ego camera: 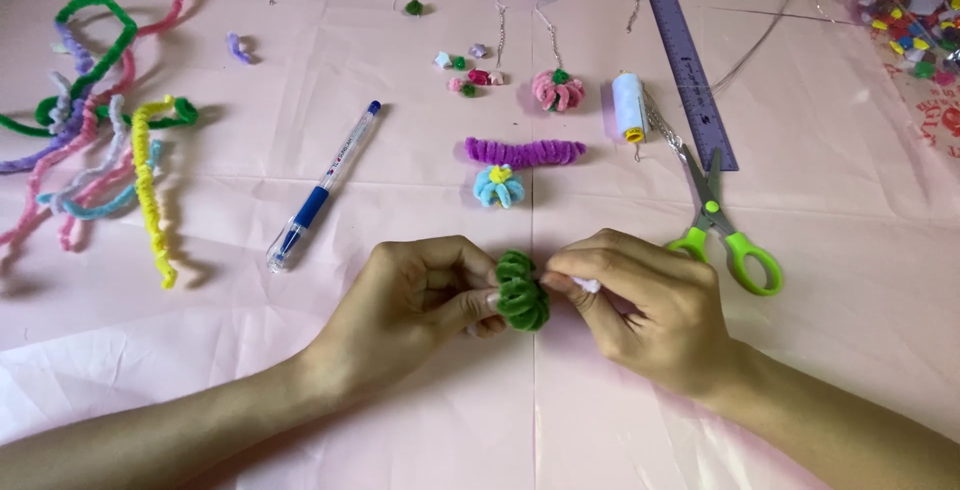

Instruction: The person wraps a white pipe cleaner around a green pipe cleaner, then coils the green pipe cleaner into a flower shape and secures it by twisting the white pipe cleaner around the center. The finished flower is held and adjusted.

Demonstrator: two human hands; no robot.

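Both hands meet over the pink table cover (300,370), with a green pipe-cleaner coil (521,291) pinched between them. The left hand (420,302) has its fingers curled shut on the coil's left side, thumb and forefinger pressing against the fuzzy loops. The right hand (645,305) closes on the coil's right side, its fingertips (562,278) pinching there together with a small white bit (588,286) that peeks out beneath them. Just beyond the fingertips lies a small blue flower with a yellow centre (497,186), and past that a curled purple pipe cleaner (525,152). Beside the right hand's knuckles rest green-handled scissors (725,225), with a purple ruler (688,55) and a white thread spool (629,106) farther out. Off beyond the left hand's knuckles lies a blue pen (322,188), and well apart to that side sits a loose tangle of coloured pipe cleaners (95,130). A pink flower (557,90) lies near the spool.
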